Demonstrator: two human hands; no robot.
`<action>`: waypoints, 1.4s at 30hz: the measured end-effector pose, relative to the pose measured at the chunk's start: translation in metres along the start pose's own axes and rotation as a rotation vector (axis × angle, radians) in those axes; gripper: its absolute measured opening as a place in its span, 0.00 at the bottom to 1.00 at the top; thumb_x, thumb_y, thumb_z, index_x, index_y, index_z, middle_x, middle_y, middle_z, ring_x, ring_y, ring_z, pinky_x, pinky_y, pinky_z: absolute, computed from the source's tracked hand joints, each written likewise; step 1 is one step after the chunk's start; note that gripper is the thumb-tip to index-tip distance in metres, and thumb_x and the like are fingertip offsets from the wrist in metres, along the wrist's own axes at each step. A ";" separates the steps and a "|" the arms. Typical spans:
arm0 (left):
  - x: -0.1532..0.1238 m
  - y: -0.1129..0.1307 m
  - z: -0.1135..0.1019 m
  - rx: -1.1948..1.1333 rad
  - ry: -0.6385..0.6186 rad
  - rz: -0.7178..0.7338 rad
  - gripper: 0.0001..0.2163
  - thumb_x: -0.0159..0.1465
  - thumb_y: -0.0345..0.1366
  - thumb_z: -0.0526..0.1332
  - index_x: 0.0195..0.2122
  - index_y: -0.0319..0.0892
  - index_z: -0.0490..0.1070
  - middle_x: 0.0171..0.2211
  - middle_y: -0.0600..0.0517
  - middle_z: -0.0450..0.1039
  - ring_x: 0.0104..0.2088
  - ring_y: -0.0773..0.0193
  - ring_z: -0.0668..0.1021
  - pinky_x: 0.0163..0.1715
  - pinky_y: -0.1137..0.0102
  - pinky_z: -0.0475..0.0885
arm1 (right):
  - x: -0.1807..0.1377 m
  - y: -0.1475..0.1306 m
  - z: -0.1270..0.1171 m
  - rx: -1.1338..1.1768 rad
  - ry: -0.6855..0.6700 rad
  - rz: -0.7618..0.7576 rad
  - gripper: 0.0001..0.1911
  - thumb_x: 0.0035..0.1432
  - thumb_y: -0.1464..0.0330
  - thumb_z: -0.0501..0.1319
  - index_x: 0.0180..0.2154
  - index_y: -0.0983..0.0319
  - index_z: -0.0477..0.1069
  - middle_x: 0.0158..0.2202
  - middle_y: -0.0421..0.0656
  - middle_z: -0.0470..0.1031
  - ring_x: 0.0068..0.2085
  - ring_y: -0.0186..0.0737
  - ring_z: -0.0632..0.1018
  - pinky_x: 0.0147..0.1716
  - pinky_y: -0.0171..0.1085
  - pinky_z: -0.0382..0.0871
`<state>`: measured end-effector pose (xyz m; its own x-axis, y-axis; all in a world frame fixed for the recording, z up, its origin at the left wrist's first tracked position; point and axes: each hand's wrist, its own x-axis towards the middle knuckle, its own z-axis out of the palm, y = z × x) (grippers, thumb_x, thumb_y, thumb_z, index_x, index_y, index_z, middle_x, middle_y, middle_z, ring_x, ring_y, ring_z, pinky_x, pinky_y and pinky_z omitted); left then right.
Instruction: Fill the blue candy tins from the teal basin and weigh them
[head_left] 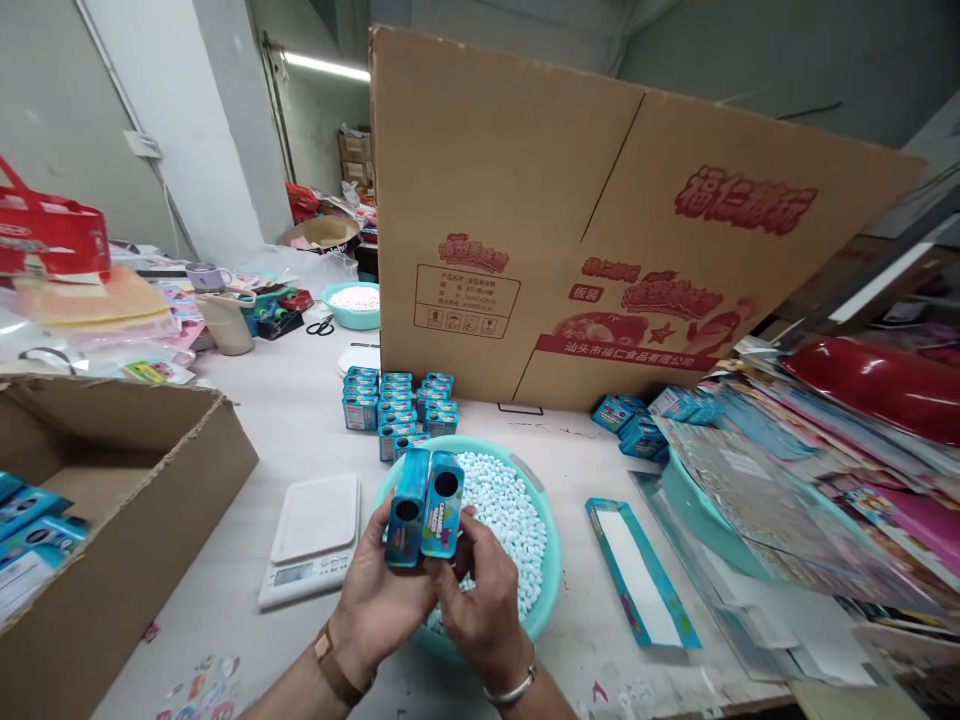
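Two small blue candy boxes (424, 508), each with a round black spot, are held side by side over a turquoise basin (553, 560). My left hand (382, 600) supports them from below and the left, its fingers closed around the left box. The fingers of my right hand (484, 590) pinch the lower right side of the right box. Small pale blue and white candies (510, 520) fill the basin beneath. Behind it stand several stacked blue boxes (396, 405) of the same kind.
A white kitchen scale (315, 530) sits left of the basin, beside an open carton (142, 480) holding blue boxes. At right lies a blue-edged card strip (641, 575). A large cardboard sheet (540, 200) stands behind. Scissors (321, 326) and a second candy basin (352, 313) are farther back.
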<state>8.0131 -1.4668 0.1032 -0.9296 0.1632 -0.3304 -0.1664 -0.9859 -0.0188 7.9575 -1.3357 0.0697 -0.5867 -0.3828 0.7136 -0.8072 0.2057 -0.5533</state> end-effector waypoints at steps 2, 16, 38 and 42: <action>-0.005 0.008 0.003 0.013 0.031 0.043 0.16 0.58 0.42 0.68 0.42 0.35 0.77 0.40 0.45 0.82 0.45 0.49 0.82 0.53 0.55 0.73 | -0.003 0.003 -0.005 0.023 -0.103 -0.049 0.23 0.65 0.59 0.59 0.57 0.61 0.63 0.29 0.41 0.71 0.27 0.39 0.72 0.26 0.38 0.69; -0.038 0.006 -0.002 0.725 0.297 0.132 0.28 0.60 0.48 0.68 0.59 0.43 0.69 0.58 0.46 0.73 0.57 0.52 0.76 0.53 0.63 0.74 | 0.045 0.008 -0.054 -0.109 -0.620 -0.472 0.38 0.54 0.57 0.66 0.63 0.60 0.58 0.37 0.47 0.77 0.34 0.48 0.78 0.30 0.42 0.71; -0.048 0.101 -0.006 1.742 0.468 0.911 0.42 0.49 0.45 0.74 0.63 0.45 0.60 0.56 0.43 0.70 0.55 0.46 0.74 0.56 0.57 0.70 | -0.001 0.052 0.028 -0.165 -1.020 -0.416 0.27 0.70 0.65 0.47 0.67 0.64 0.52 0.68 0.53 0.58 0.69 0.54 0.54 0.64 0.69 0.45; -0.018 0.092 -0.007 2.296 0.192 0.827 0.40 0.57 0.40 0.67 0.69 0.42 0.50 0.60 0.39 0.64 0.60 0.44 0.68 0.60 0.54 0.63 | 0.009 0.075 0.038 -0.235 -0.992 -0.331 0.25 0.67 0.69 0.52 0.64 0.62 0.60 0.65 0.54 0.63 0.68 0.54 0.57 0.65 0.69 0.43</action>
<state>8.0167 -1.5607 0.1009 -0.9572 -0.1934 0.2152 -0.0063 0.7575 0.6527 7.8941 -1.3584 0.0180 -0.1069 -0.9905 0.0870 -0.9709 0.0851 -0.2240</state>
